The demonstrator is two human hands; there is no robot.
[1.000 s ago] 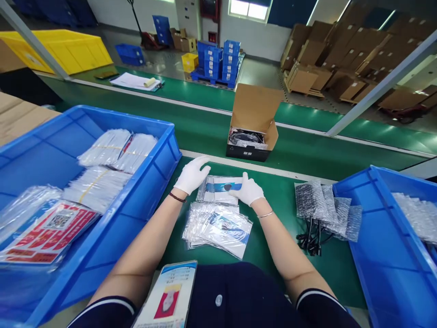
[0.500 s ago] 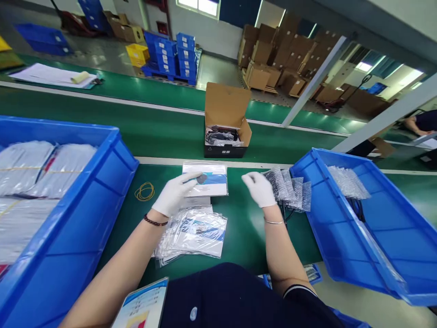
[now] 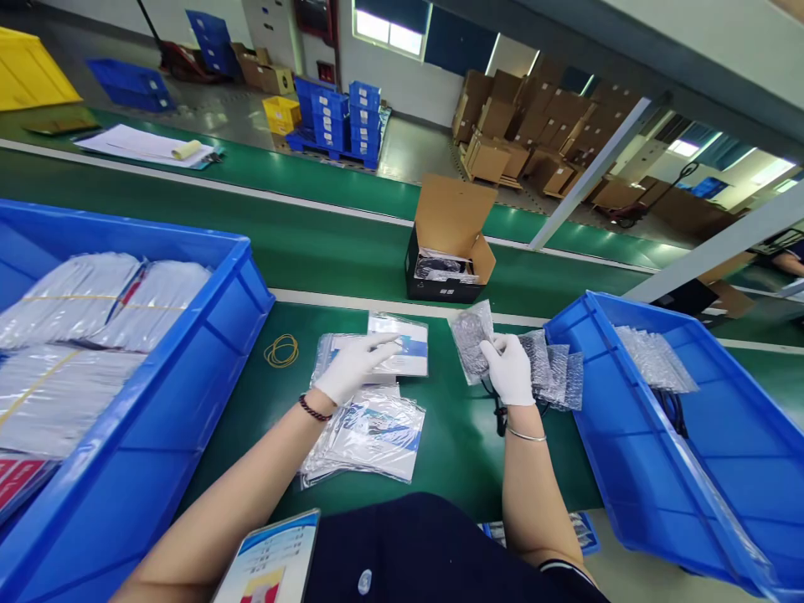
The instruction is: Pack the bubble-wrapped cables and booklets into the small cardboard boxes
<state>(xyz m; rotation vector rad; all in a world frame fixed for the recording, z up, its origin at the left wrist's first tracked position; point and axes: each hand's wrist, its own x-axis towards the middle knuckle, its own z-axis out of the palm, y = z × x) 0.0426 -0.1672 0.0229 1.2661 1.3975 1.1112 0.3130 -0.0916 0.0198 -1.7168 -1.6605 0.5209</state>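
My right hand [image 3: 510, 368], in a white glove, pinches a bubble-wrap bag [image 3: 470, 339] by its right side. The bag is raised above the table's back edge, and a black cable [image 3: 501, 417] hangs below it. Further bubble-wrap bags [image 3: 556, 373] lie just right of that hand. My left hand [image 3: 355, 366], also gloved, stretches its fingers over a plastic-sleeved booklet [image 3: 411, 347]; whether the fingertips press on it I cannot tell. Nearer my body lies a fanned pile of sleeved booklets [image 3: 383, 440].
An open carton [image 3: 443, 291] with wrapped contents stands beyond the table edge. At left is a blue crate [image 3: 207, 352] of banded booklets; at right, a tilted blue crate [image 3: 619, 444] with bubble-wrap bags. Yellow rubber bands [image 3: 281, 352] lie near the left crate.
My right hand, earlier beside the bags with none lifted, now holds one up to its left. The left hand has flattened over the booklets. The whole view has shifted slightly.
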